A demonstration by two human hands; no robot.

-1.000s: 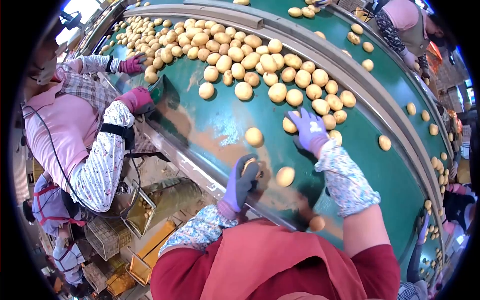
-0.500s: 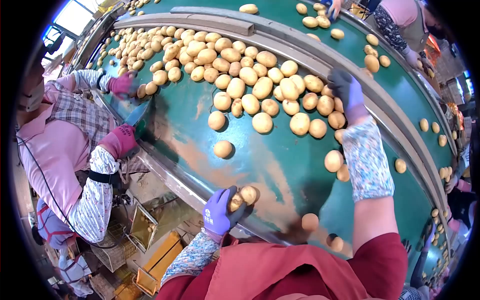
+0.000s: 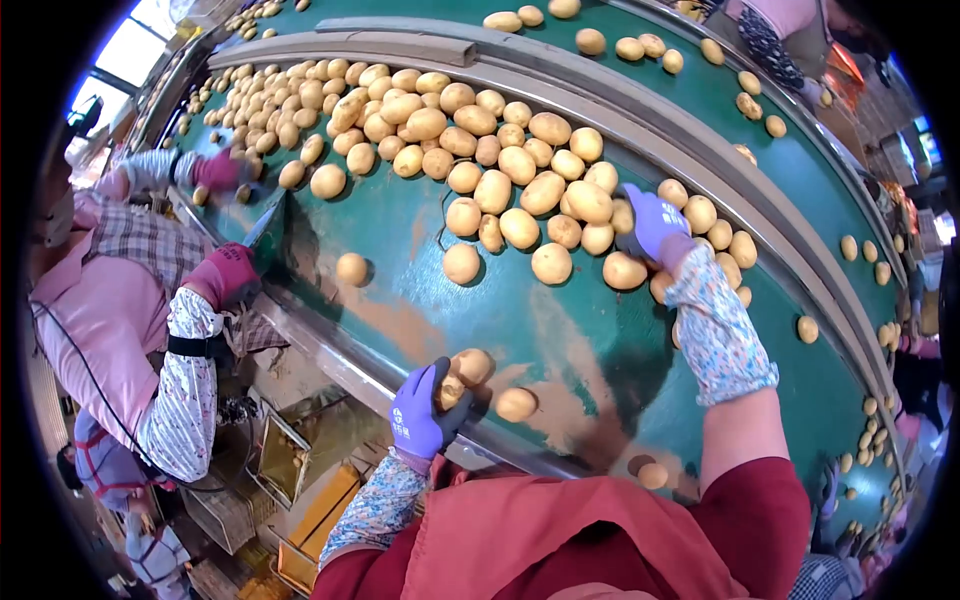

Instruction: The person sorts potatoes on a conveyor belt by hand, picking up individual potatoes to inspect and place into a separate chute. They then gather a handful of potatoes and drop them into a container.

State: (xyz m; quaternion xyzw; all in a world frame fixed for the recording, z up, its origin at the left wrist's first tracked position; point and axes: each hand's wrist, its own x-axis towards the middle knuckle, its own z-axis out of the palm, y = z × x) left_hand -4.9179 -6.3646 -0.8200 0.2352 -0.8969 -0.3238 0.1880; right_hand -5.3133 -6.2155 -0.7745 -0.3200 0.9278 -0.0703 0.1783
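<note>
Two potatoes, long axes unclear: in left hand, fingers curled round, by green belt near edge. Right hand: at pile, belt's far side; finger opening, hold unclear. Open strip: mid-belt.

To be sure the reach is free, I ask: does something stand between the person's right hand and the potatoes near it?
Nothing visible does: the right hand is among the potatoes on the green belt.

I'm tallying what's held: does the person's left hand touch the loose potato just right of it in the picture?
Apart. The head view shows a strip of bare belt between the left hand and that potato.
</note>
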